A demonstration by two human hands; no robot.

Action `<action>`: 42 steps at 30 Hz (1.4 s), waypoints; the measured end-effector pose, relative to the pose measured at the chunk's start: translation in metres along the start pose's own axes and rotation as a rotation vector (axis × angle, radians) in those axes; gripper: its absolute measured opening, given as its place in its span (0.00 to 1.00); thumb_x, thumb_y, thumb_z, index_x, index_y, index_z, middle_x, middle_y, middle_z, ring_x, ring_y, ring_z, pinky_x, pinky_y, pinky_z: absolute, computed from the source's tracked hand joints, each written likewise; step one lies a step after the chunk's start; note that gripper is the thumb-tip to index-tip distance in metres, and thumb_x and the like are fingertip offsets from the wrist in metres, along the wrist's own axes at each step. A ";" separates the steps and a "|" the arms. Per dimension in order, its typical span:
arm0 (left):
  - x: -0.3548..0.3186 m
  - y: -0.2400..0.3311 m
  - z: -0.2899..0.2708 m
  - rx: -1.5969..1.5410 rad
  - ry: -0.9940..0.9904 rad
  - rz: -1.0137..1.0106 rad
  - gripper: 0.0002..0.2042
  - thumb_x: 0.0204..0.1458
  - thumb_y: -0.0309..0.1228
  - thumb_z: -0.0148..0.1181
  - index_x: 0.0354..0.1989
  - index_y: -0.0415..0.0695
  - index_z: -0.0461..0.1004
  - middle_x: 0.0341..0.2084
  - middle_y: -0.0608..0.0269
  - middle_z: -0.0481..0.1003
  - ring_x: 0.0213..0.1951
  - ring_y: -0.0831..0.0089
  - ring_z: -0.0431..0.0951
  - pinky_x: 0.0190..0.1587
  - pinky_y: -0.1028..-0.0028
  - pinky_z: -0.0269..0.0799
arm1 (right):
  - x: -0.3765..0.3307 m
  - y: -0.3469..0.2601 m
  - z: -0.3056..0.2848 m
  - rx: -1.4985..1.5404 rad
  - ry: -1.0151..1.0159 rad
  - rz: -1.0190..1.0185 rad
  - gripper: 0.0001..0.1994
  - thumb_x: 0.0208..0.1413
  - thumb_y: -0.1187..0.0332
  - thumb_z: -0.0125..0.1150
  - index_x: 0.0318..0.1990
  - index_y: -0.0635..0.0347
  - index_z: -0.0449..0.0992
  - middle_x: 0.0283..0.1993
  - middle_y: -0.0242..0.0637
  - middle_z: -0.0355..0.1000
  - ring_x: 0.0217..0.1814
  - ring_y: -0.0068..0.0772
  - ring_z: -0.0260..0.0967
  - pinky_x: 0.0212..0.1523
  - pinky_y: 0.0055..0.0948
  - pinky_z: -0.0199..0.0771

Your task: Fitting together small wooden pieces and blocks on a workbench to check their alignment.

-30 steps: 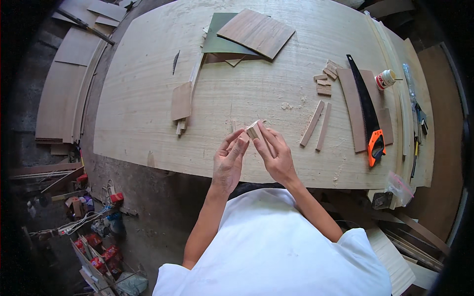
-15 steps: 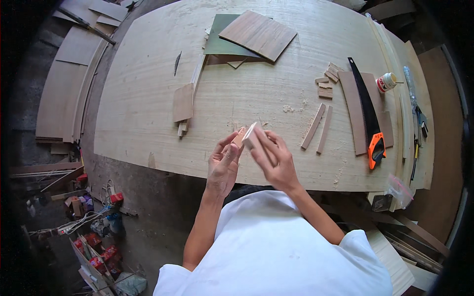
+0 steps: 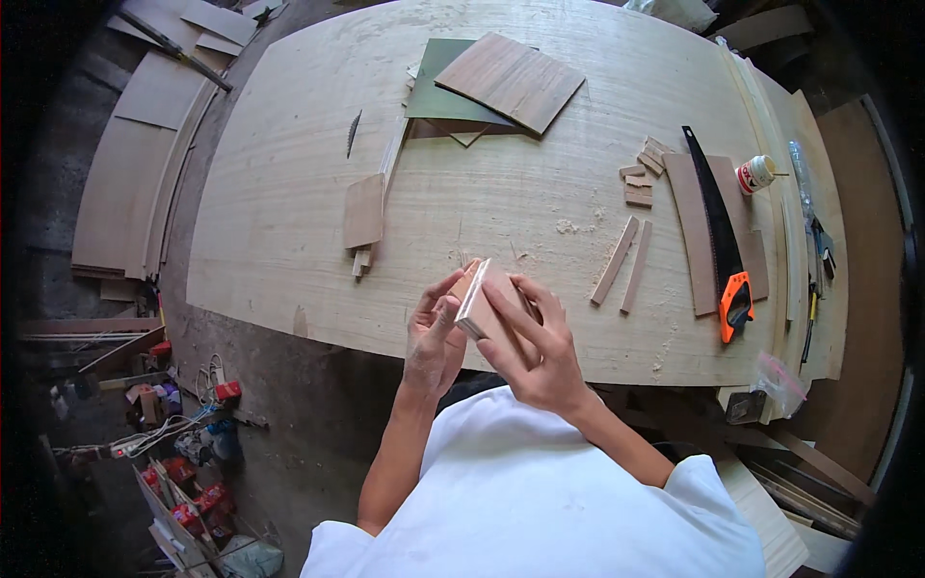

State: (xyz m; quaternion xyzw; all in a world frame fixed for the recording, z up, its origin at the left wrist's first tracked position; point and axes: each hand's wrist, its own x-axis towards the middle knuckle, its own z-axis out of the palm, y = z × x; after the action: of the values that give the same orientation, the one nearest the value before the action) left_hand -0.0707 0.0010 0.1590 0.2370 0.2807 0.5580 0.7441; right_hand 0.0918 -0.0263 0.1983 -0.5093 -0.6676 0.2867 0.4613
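My left hand pinches a small wooden piece between thumb and fingers, over the near edge of the workbench. Wrapped around a flat, thick wooden block is my right hand. The block tilts, and its long edge lies against or just in front of the small piece, hiding much of it. Whether the two surfaces touch cannot be made out. Two thin wooden strips lie to the right of my hands, with sawdust beyond.
A handsaw with an orange handle rests on brown boards at the right, near a small white tub. Short wood offcuts sit left of it. Green and wood-grain panels lie at the back; a small board is at left.
My right hand has brought the block lower and left, across the small piece. My left hand stays nearly in place. The whole view has shifted slightly.
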 end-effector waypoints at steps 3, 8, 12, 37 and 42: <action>-0.001 -0.001 0.003 -0.003 -0.006 0.003 0.20 0.60 0.33 0.60 0.59 0.40 0.69 0.65 0.47 0.63 0.67 0.61 0.61 0.72 0.63 0.51 | 0.001 0.039 0.005 -0.039 0.009 0.113 0.27 0.54 0.63 0.66 0.62 0.57 0.72 0.61 0.55 0.64 0.61 0.53 0.65 0.61 0.42 0.64; -0.001 0.002 0.001 -0.040 -0.006 -0.016 0.20 0.60 0.33 0.60 0.59 0.41 0.69 0.65 0.46 0.63 0.68 0.60 0.61 0.72 0.62 0.51 | 0.002 -0.009 -0.004 -0.108 -0.026 -0.043 0.27 0.54 0.63 0.66 0.62 0.57 0.72 0.60 0.55 0.64 0.57 0.54 0.66 0.61 0.42 0.65; 0.000 0.002 0.012 -0.002 -0.023 0.018 0.21 0.59 0.33 0.61 0.59 0.39 0.68 0.64 0.46 0.63 0.67 0.61 0.62 0.71 0.64 0.53 | 0.007 0.033 0.004 -0.033 0.032 0.113 0.26 0.56 0.64 0.65 0.63 0.57 0.71 0.60 0.54 0.64 0.60 0.51 0.65 0.62 0.41 0.64; -0.007 0.006 0.033 0.293 -0.032 0.116 0.18 0.59 0.22 0.59 0.57 0.34 0.70 0.65 0.45 0.62 0.64 0.64 0.66 0.66 0.67 0.63 | 0.015 0.029 0.000 0.178 0.082 0.123 0.26 0.56 0.63 0.65 0.62 0.61 0.72 0.60 0.58 0.65 0.61 0.54 0.66 0.60 0.43 0.66; -0.004 0.010 0.029 0.294 -0.038 0.120 0.17 0.59 0.21 0.59 0.57 0.34 0.71 0.65 0.46 0.62 0.63 0.65 0.66 0.66 0.68 0.64 | 0.016 0.007 -0.007 0.164 0.050 -0.007 0.26 0.56 0.63 0.65 0.61 0.62 0.72 0.59 0.57 0.66 0.59 0.53 0.67 0.58 0.42 0.67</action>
State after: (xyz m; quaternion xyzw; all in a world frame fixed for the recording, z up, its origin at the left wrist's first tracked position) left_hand -0.0593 -0.0016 0.1873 0.3701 0.3308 0.5496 0.6719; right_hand 0.1006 -0.0093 0.2003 -0.4745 -0.6318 0.3260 0.5190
